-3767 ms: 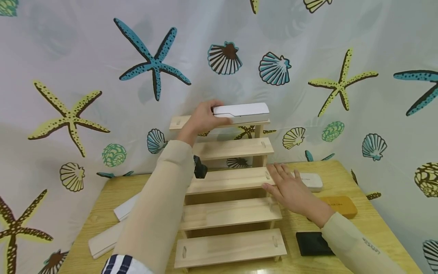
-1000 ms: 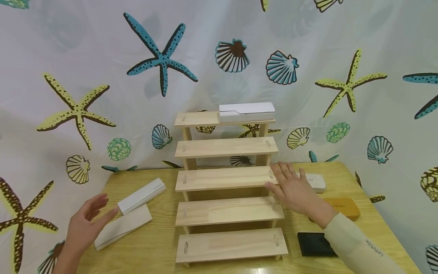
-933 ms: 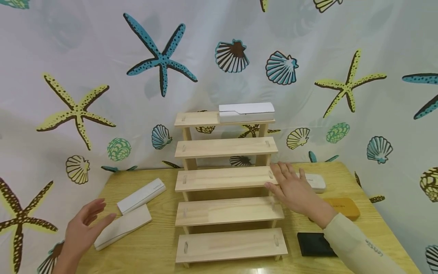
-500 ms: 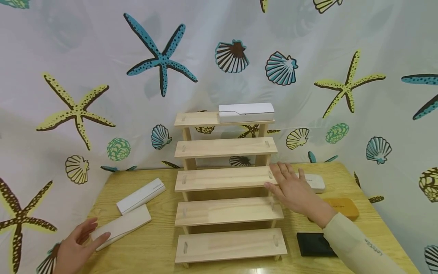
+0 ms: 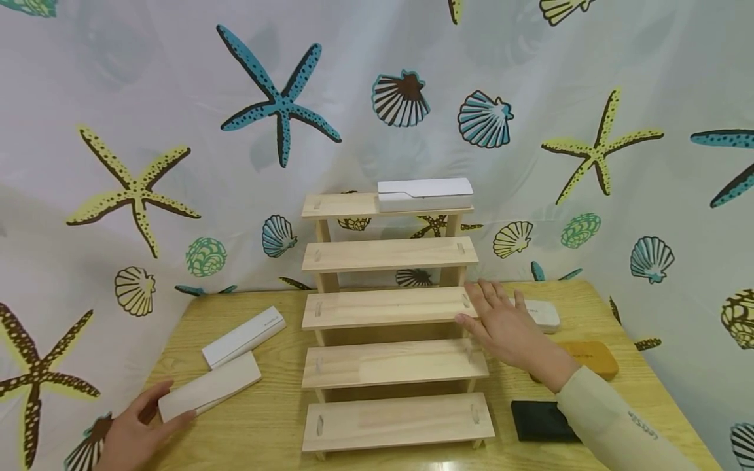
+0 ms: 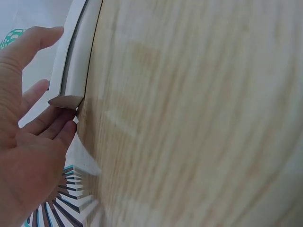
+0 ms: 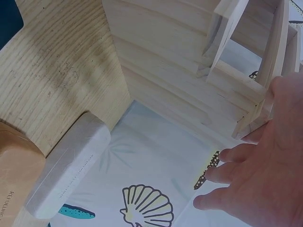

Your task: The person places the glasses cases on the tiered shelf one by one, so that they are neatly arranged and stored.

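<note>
My left hand (image 5: 138, 428) has dropped from mid-air onto the beige case (image 5: 209, 395), fingers closing round its end, right hand (image 5: 506, 324) flat on the stepped rack (image 5: 389, 307); next I'd lift it clear of the counter (image 5: 271, 425).

Staged tabletop set: seashell-print backdrop (image 5: 177, 98), wooden table (image 5: 277, 425).

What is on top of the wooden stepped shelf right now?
A single white case lies on the top step of the stepped shelf, toward its right end. The four lower steps carry nothing, except that the right hand rests against the middle step's right end, covering that corner.
</note>
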Tool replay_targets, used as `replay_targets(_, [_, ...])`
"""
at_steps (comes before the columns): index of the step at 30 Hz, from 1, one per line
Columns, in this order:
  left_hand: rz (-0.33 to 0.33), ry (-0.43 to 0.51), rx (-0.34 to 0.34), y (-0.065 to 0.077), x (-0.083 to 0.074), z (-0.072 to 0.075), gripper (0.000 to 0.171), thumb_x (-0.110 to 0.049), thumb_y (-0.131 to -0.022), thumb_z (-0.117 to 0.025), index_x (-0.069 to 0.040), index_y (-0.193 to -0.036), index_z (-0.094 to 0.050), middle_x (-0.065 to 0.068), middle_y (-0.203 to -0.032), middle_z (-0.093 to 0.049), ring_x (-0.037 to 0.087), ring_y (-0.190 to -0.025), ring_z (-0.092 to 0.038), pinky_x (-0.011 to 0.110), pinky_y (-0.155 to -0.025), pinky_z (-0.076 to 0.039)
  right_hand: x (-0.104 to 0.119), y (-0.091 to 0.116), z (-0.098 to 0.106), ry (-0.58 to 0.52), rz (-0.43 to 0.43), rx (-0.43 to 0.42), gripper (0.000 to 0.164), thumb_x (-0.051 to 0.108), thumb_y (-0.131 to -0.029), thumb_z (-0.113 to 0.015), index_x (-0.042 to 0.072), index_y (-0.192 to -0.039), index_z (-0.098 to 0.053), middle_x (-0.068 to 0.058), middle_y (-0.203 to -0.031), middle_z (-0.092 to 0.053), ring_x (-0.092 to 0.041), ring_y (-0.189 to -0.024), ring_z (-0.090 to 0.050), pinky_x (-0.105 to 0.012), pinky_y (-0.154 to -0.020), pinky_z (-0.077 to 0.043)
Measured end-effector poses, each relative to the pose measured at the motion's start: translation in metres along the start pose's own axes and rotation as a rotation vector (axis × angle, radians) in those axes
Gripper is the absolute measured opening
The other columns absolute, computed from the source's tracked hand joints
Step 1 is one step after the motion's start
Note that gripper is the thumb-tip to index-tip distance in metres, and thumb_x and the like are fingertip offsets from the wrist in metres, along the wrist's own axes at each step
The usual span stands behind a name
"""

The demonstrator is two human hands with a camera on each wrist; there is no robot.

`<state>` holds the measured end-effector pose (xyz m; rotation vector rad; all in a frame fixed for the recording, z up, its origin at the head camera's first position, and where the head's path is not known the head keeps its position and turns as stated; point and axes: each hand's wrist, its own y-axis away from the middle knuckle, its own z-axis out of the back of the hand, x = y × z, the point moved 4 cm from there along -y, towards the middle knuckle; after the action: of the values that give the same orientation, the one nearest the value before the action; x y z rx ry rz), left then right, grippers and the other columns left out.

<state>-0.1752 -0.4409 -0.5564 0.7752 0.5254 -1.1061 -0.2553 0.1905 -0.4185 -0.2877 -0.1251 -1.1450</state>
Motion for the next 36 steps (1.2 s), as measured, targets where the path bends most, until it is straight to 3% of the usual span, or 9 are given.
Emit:
replay_targets(5, [0.023,0.007,0.053,-0.003,0.008,-0.002,0.117,-0.063,-0.088,-0.078,-0.007,-0.170,-0.016,0.029,-0.173,-0.016,0.050,-0.157,-0.023,0.001,-0.075,-0.038,0.001,0.001,0.000,-0.017,-0.009,0.013,0.075,0.052,-0.112,-0.042,0.004,-0.167,-0.024,-0.031,-0.169,-0.028,-0.053,-0.157,-0.025,-0.083,-0.117,-0.016])
replay_targets(8, [0.037,-0.032,0.073,-0.005,0.014,-0.002,0.119,-0.067,-0.087,-0.077,-0.005,-0.169,-0.016,0.030,-0.172,-0.017,0.051,-0.156,-0.026,0.007,-0.078,-0.044,0.002,0.002,-0.002,-0.025,-0.013,0.027,0.076,0.053,-0.112,-0.041,0.004,-0.167,-0.023,-0.031,-0.169,-0.027,-0.054,-0.157,-0.023,-0.083,-0.118,-0.015])
replay_targets(11, [0.026,-0.103,0.076,-0.007,0.016,-0.002,0.120,-0.069,-0.087,-0.075,-0.002,-0.168,-0.018,0.034,-0.170,-0.019,0.055,-0.153,-0.028,0.029,-0.097,-0.055,0.001,0.003,-0.004,-0.020,-0.012,0.027,0.076,0.053,-0.112,-0.041,0.003,-0.167,-0.024,-0.032,-0.169,-0.027,-0.054,-0.157,-0.024,-0.083,-0.118,-0.016])
replay_targets(14, [-0.016,-0.177,0.051,-0.008,0.015,-0.002,0.119,-0.071,-0.086,-0.075,0.001,-0.166,-0.023,0.039,-0.167,-0.021,0.059,-0.149,-0.030,0.058,-0.111,-0.048,0.001,0.003,-0.005,-0.005,-0.006,0.007,0.075,0.052,-0.112,-0.042,0.003,-0.167,-0.026,-0.032,-0.168,-0.029,-0.054,-0.156,-0.026,-0.082,-0.117,-0.018])
replay_targets(17, [-0.067,-0.226,0.023,-0.009,0.011,-0.002,0.117,-0.070,-0.087,-0.075,0.004,-0.164,-0.027,0.043,-0.162,-0.025,0.063,-0.145,-0.033,0.068,-0.112,-0.042,0.000,0.003,-0.005,0.000,-0.004,-0.005,0.075,0.051,-0.112,-0.043,0.003,-0.166,-0.027,-0.032,-0.168,-0.030,-0.054,-0.156,-0.027,-0.082,-0.118,-0.019])
replay_targets(26, [-0.200,-0.348,-0.009,-0.011,0.002,-0.001,0.108,-0.065,-0.093,-0.072,0.014,-0.157,-0.034,0.050,-0.147,-0.040,0.065,-0.128,-0.048,0.067,-0.098,-0.051,-0.001,0.003,-0.001,-0.006,-0.006,-0.002,0.074,0.050,-0.112,-0.043,0.002,-0.166,-0.027,-0.032,-0.168,-0.030,-0.054,-0.156,-0.027,-0.083,-0.117,-0.018])
replay_targets(29, [-0.203,-0.355,-0.014,-0.013,0.001,-0.001,0.106,-0.066,-0.092,-0.072,0.013,-0.155,-0.039,0.048,-0.145,-0.044,0.061,-0.124,-0.053,0.063,-0.094,-0.054,0.000,0.002,0.000,0.000,-0.008,0.003,0.073,0.049,-0.112,-0.043,0.002,-0.166,-0.027,-0.032,-0.168,-0.029,-0.054,-0.156,-0.026,-0.082,-0.117,-0.018])
replay_targets(33, [-0.178,-0.281,0.015,-0.012,0.000,-0.002,0.101,-0.064,-0.090,-0.074,0.009,-0.153,-0.044,0.038,-0.144,-0.053,0.034,-0.110,-0.066,0.040,-0.084,-0.058,0.001,0.002,0.002,0.005,-0.008,0.002,0.073,0.048,-0.113,-0.043,0.001,-0.166,-0.027,-0.033,-0.168,-0.029,-0.054,-0.156,-0.026,-0.082,-0.117,-0.019])
replay_targets(36, [-0.128,-0.238,0.010,-0.009,-0.001,0.000,0.103,-0.065,-0.087,-0.078,0.007,-0.154,-0.044,0.033,-0.143,-0.058,0.012,-0.099,-0.063,0.024,-0.073,-0.051,0.003,0.002,0.003,-0.002,-0.003,-0.002,0.072,0.047,-0.113,-0.043,0.001,-0.166,-0.027,-0.033,-0.168,-0.029,-0.055,-0.156,-0.026,-0.083,-0.117,-0.019])
